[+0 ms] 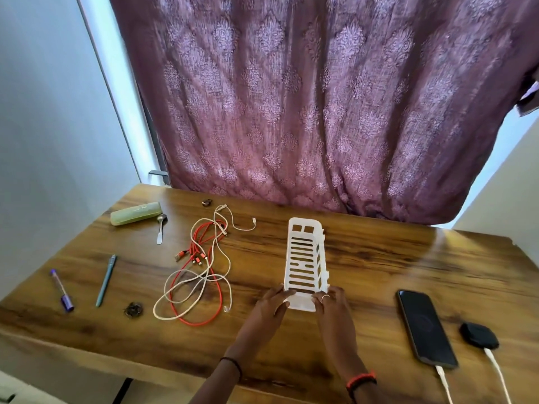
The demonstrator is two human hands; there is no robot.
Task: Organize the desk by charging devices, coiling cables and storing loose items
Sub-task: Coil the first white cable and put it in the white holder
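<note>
a white plastic rack with slotted walls lies on the desk near its centre, long axis running toward 12 o'clock; nothing shows inside it. both hands grip its near end: the left hand curls fingers over the left corner, the right hand, with a ring on one finger, closes on the right corner. a dark band sits on the left wrist and an orange one on the right.

at 9 o'clock from the rack, a red cable and a white cable lie tangled in loose loops, uncoiled. beyond them at 10 o'clock rest a pale green case, smooth and rounded and shut, and a metal spoon just beside it. farther left lie a teal pen and a purple marker, well apart. a small dark round item sits near the cables' near loops, another small one near the far edge; what they are is unclear.

at 4 o'clock, a black phone lies flat with a white plug in its near end; just right of it a black rounded pod also has a white lead plugged in.

the desk is glossy wood with dark grain. behind hangs a mauve patterned curtain, with pale walls either side.
</note>
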